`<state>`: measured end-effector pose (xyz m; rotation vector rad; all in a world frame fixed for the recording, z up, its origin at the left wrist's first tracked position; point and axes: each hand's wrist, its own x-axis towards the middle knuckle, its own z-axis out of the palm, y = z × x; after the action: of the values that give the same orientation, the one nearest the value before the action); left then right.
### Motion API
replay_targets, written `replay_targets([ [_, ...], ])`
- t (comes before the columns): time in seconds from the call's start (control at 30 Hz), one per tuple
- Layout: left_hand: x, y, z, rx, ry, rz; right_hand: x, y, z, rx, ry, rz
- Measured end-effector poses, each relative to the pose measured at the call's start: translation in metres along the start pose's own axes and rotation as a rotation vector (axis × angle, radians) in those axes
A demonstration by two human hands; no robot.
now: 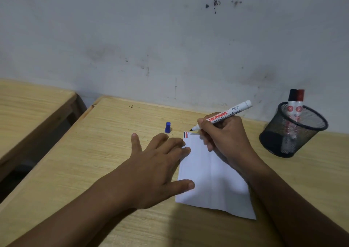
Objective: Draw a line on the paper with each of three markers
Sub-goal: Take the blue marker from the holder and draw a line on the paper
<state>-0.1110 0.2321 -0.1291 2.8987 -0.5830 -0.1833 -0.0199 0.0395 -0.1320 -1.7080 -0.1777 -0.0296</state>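
A white sheet of paper [211, 180] lies on the wooden desk [94, 161]. At its far left corner sit three short lines [186, 135], black, red and blue. My right hand [224, 135] holds an uncapped white marker [226, 115], its dark tip hovering just beyond that corner. My left hand [160, 161] lies flat, fingers spread, pressing the paper's left edge. A blue cap [167, 127] stands upright on the desk beyond my left fingers. Two capped markers [295, 103], one black and one red, stand in a black mesh cup [292, 131] at the right.
A stained grey wall [170, 39] runs right behind the desk. A second wooden desk [28, 105] stands to the left, separated by a dark gap [56, 137].
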Motion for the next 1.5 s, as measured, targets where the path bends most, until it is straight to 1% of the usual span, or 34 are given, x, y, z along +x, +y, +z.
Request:
replay_targets([
  [0.13, -0.002, 0.001, -0.004, -0.124, 0.095, -0.015, 0.001, -0.018, -0.009, 0.169, 0.051, 0.002],
  [0.17, -0.003, 0.002, -0.003, -0.180, 0.166, -0.018, 0.000, -0.023, -0.012, 0.200, 0.064, 0.000],
  [0.23, 0.000, 0.001, -0.002, -0.280, 0.410, -0.048, -0.005, -0.032, -0.018, 0.225, 0.083, -0.005],
  [0.27, 0.005, 0.001, -0.004, -0.278, 0.538, -0.087, -0.009, -0.037, -0.021, 0.224, 0.090, -0.009],
  [0.3, 0.012, -0.001, -0.006, -0.261, 0.611, -0.148, -0.012, -0.040, -0.023, 0.223, 0.093, -0.007],
  [0.33, 0.020, -0.005, -0.009, -0.246, 0.612, -0.214, -0.015, -0.042, -0.025, 0.221, 0.098, -0.003],
  [0.37, 0.026, -0.007, -0.015, -0.225, 0.554, -0.269, -0.020, -0.046, -0.028, 0.220, 0.102, -0.001],
  [0.43, 0.037, -0.012, -0.023, -0.162, 0.371, -0.342, -0.031, -0.055, -0.033, 0.220, 0.107, -0.001],
  [0.47, 0.039, -0.013, -0.027, -0.129, 0.327, -0.359, -0.037, -0.060, -0.035, 0.217, 0.108, -0.008],
  [0.5, 0.040, -0.014, -0.030, -0.114, 0.320, -0.374, -0.043, -0.065, -0.039, 0.207, 0.112, -0.017],
  [0.57, 0.037, -0.010, -0.037, -0.173, 0.371, -0.398, -0.056, -0.075, -0.048, 0.185, 0.119, -0.030],
  [0.63, 0.030, 0.000, -0.050, -0.362, 0.455, -0.408, -0.066, -0.086, -0.059, 0.165, 0.118, -0.045],
  [0.7, 0.018, 0.015, -0.071, -0.652, 0.543, -0.360, -0.075, -0.103, -0.067, 0.160, 0.120, -0.067],
  [0.77, 0.003, 0.037, -0.096, -0.882, 0.571, -0.268, -0.081, -0.123, -0.072, 0.213, 0.124, -0.086],
  [0.9, -0.022, 0.082, -0.143, -1.040, 0.623, -0.107, -0.097, -0.168, -0.074, 0.303, 0.155, -0.139],
  [1.0, -0.039, 0.108, -0.168, -1.082, 0.618, 0.019, -0.113, -0.195, -0.078, 0.302, 0.165, -0.214],
  [1.1, -0.051, 0.126, -0.184, -1.061, 0.598, 0.111, -0.129, -0.218, -0.085, 0.292, 0.173, -0.271],
  [1.23, -0.063, 0.147, -0.197, -0.980, 0.606, 0.183, -0.149, -0.239, -0.096, 0.245, 0.131, -0.333],
  [1.43, -0.072, 0.175, -0.210, -0.909, 0.624, 0.235, -0.170, -0.256, -0.108, 0.170, 0.074, -0.358],
  [1.5, -0.072, 0.182, -0.211, -0.950, 0.633, 0.253, -0.173, -0.259, -0.111, 0.167, 0.086, -0.369],
])
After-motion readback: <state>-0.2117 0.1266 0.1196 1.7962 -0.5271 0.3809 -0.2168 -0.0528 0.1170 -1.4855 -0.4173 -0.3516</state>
